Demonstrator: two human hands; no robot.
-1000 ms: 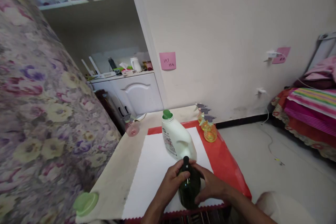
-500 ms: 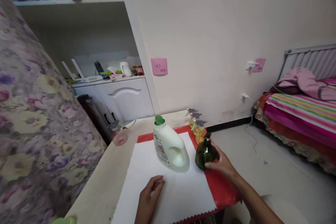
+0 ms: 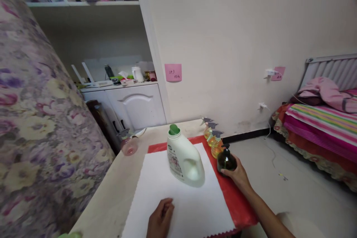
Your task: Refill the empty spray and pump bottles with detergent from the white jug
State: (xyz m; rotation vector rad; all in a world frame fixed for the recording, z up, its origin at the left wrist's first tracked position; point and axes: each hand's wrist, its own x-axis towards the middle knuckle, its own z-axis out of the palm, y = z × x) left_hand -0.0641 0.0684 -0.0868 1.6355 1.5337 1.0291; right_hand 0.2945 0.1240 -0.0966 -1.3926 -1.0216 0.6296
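Observation:
My right hand is wrapped round a dark green pump bottle with a black pump head, upright over the red cloth at the table's right side. My left hand rests over the white sheet with its fingers curled together; whether anything is inside them is hidden. Ahead of it a pale green detergent jug stands on the sheet, its green-rimmed mouth uncapped. Just behind the pump bottle, several yellow spray bottles with grey triggers stand in a row.
A pink spray bottle stands on the table's left side. A light green object shows at the lower left edge. A floral curtain hangs at left, a white cabinet stands behind, and a bed is at right.
My right hand has carried the pump bottle rightward, away from the jug and close to the yellow spray bottles. My left hand has drawn back slightly, its fingers more curled. The view has shifted a little.

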